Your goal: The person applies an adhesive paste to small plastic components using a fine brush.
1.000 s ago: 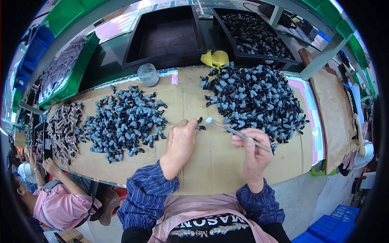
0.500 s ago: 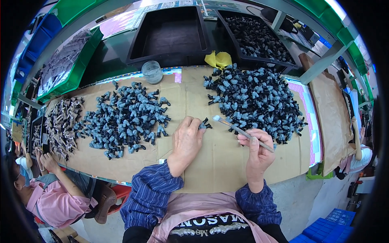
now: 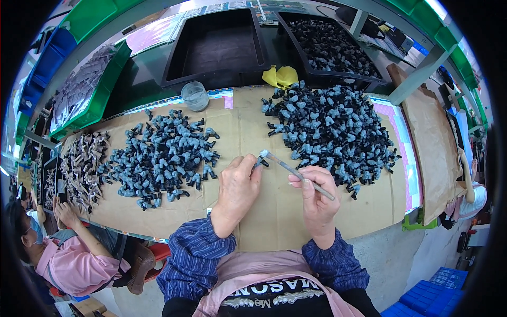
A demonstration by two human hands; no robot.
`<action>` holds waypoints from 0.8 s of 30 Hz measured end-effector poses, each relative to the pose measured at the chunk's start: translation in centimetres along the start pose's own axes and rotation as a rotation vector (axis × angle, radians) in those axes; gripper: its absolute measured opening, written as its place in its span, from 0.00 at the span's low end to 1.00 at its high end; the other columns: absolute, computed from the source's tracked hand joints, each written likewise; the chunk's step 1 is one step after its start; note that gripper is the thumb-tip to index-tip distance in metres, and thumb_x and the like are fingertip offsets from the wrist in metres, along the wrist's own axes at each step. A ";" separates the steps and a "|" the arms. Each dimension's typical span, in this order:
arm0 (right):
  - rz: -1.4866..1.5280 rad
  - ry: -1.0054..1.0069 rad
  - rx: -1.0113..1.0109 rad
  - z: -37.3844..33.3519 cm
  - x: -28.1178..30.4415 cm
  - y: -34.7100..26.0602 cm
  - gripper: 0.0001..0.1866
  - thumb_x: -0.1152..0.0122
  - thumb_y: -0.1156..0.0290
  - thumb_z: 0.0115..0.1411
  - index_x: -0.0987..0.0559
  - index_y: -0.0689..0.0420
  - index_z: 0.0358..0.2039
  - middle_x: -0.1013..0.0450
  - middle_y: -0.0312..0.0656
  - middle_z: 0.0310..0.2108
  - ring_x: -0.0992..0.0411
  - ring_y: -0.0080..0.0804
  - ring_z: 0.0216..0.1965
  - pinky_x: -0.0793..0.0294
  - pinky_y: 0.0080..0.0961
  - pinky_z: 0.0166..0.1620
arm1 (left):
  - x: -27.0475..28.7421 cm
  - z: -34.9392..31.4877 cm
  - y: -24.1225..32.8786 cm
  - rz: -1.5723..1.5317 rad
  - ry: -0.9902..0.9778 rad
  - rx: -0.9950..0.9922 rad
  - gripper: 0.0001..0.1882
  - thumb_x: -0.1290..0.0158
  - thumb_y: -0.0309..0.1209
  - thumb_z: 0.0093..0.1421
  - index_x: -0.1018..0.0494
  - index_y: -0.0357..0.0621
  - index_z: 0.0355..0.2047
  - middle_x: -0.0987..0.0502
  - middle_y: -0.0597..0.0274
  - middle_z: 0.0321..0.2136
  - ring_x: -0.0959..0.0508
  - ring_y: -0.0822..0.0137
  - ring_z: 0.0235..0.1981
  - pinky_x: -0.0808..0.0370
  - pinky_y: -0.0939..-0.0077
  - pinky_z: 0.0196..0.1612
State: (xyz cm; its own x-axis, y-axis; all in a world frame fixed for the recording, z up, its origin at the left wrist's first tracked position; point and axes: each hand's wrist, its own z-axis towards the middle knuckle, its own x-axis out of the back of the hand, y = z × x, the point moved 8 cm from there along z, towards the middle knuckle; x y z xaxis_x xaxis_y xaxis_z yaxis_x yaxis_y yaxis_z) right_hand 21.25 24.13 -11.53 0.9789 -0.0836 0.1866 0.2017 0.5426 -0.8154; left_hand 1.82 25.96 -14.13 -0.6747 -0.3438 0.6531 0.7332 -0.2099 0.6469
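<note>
Between the fingertips of my left hand (image 3: 238, 191) is a small grey-and-black plastic figure part (image 3: 262, 161), its dark end sticking out to the right. My right hand (image 3: 318, 203) grips a slim paintbrush (image 3: 296, 173) by its handle. The pale bristle tip meets the figure part, or lies just over it. A pile of similar grey-and-black figure parts (image 3: 158, 156) spreads to the left of my hands, and a larger pile (image 3: 332, 132) lies to the right. Both rest on a sheet of brown cardboard (image 3: 264, 222).
Beyond the cardboard stand a clear jar (image 3: 195, 97), a yellow cloth (image 3: 280, 77), a bare black tray (image 3: 216, 71) and a black tray of dark parts (image 3: 332, 53). Brown pieces (image 3: 82, 169) and a green bin (image 3: 100, 90) lie left. A co-worker (image 3: 79, 259) sits at the left.
The brush has moved left from beside the right pile to the figure part, carried by my right hand. My left hand has shifted slightly, still pinching the part.
</note>
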 end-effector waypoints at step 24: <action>0.174 0.060 -0.162 -1.3 1.0 1.1 0.06 0.47 0.77 0.74 0.26 0.68 0.44 0.25 0.54 0.45 0.18 0.37 0.42 0.12 0.27 0.44 | 2.7 -0.9 -0.6 -0.027 0.136 -0.327 0.09 0.38 0.16 0.56 0.22 0.35 0.38 0.18 0.54 0.34 0.17 0.58 0.33 0.20 0.71 0.33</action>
State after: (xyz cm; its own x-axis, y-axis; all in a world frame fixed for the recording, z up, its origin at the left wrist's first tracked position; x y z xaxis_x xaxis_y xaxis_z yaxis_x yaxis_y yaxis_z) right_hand 22.51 23.49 -12.94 0.9986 -0.0531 0.0070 0.0283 0.4124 -0.9106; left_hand -0.33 24.36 -13.08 -0.6925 -0.4482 0.5653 0.7188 -0.4951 0.4880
